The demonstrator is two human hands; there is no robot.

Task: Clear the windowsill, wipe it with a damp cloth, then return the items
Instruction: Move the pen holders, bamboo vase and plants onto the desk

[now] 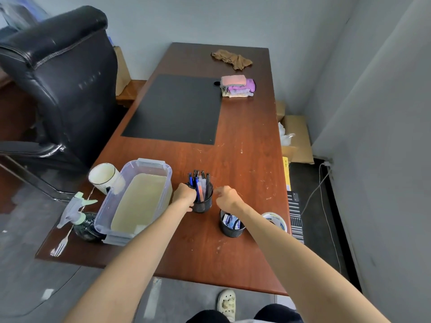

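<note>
Two hands meet at the mesh pen holder (203,203), which stands on the desk (245,136); no sill is in view.
Head view: the left hand (185,194) curls round the holder's left side and grips it. The right hand (227,198) sits just beside the rim with its fingers bent under, and whether they pinch anything is hidden. Best to lift straight up and level so the pens (199,183) stay in, steering clear of the plastic tub (137,201) of cloudy water and the small black cup (231,227).

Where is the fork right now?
In the head view, the fork lies on the near-left corner of the wooden desk, just beside the spray bottle and left of the clear plastic tub.
</note>
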